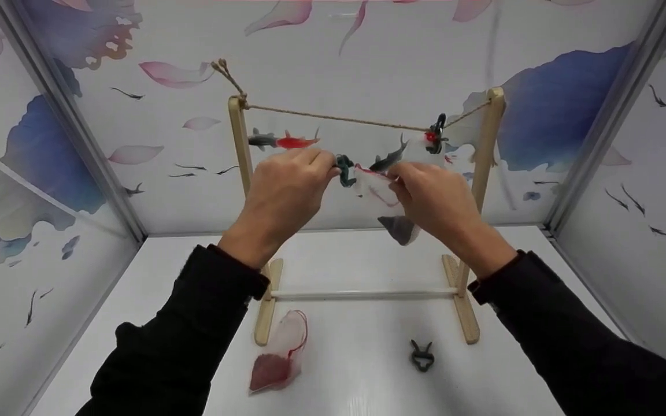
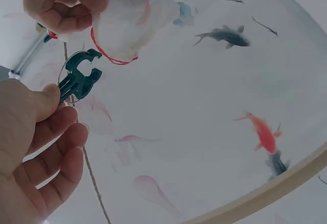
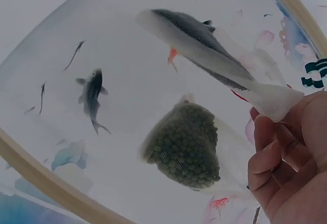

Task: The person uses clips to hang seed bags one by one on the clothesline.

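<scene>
My left hand (image 1: 287, 193) pinches a dark green plastic clip (image 2: 79, 81) by its handles, and the clip's jaws stand apart. To its right, my right hand (image 1: 437, 199) pinches the upper part of a sheer white drawstring bag (image 3: 204, 50) with dark contents hanging at its bottom. The bag's red cord (image 2: 115, 60) and top edge are close to the clip's jaws. Both hands are just below a twine line (image 1: 333, 118). Another green clip (image 1: 438, 130) is on the line near its right end. A second sheer bag with green grainy contents (image 3: 184, 142) hangs there, mostly behind my right hand in the head view.
A wooden frame (image 1: 492, 150) holds the twine between two posts, with a white crossbar (image 1: 362, 294) low down. On the white table (image 1: 362, 358) lie a sheer bag with dark red contents (image 1: 272, 370) and a spare green clip (image 1: 422, 355). Printed panels surround the table.
</scene>
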Available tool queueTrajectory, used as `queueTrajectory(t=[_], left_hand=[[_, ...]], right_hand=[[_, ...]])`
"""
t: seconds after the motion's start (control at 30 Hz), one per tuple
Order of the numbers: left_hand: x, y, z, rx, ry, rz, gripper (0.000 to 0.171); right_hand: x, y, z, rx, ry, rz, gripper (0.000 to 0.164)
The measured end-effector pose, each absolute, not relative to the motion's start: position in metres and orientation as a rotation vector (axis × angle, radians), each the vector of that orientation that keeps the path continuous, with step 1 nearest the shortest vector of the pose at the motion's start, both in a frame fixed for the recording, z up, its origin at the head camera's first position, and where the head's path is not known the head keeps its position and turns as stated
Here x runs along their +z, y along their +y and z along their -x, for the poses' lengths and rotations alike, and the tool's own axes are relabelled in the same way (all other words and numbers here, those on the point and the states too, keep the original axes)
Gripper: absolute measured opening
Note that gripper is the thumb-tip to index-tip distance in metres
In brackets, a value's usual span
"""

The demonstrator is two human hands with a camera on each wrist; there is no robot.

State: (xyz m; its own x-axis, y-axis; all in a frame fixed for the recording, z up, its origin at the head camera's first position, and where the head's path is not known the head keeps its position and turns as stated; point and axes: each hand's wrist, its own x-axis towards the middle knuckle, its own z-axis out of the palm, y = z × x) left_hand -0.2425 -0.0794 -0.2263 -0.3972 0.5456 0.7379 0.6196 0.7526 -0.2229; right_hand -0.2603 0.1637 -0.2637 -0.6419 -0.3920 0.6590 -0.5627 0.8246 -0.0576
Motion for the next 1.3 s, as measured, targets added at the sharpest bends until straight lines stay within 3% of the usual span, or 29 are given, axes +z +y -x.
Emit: queueTrajectory(t=[0.5,1.3], left_hand=[[-0.183,-0.056,0.256,0.103,-1.968,0.812,0.021],[-0.193,-0.029,0.263,0.354,-1.971,0.636,0.024]], right_hand=[[-0.219,0.156,0.269,0.247,-2.366,-0.547,0.016],[-0.214,0.148,0.275,0.34,-2.241,-0.545,0.011]])
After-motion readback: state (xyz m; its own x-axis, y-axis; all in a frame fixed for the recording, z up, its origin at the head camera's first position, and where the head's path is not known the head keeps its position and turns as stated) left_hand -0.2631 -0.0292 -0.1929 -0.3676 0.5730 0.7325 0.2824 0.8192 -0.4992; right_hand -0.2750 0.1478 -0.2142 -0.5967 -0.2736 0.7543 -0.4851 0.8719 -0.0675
